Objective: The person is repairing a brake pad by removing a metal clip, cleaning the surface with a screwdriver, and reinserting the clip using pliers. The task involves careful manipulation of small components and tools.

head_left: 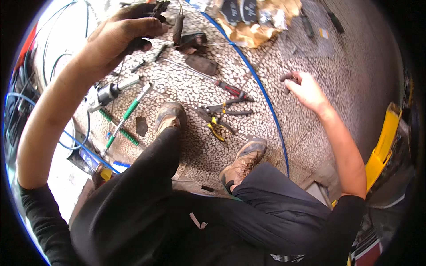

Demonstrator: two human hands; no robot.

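Observation:
At the upper left my left hand (126, 33) has its grimy fingers curled near a dark, greasy part (159, 7) at the picture's top edge. Its fingertips appear closed on that part, whose kind I cannot make out. Just right of this hand hangs a dark cylindrical piece (178, 29), above a dark blocky part (193, 41). My right hand (307, 91) hovers over the speckled floor at the right. Its blackened fingers are loosely bent and apart, with nothing visible in them. Between the hands lie a red-and-black screwdriver (230, 88) and pliers with yellow-and-black handles (217, 126).
A blue hose (259, 84) curves across the floor. An impact wrench (106, 95) and a green-handled tool (128, 111) lie left of my shoes. Brake pads (239, 11) rest on brown paper (253, 37). A yellow object (381, 144) stands far right; a spray can (91, 160) lies left.

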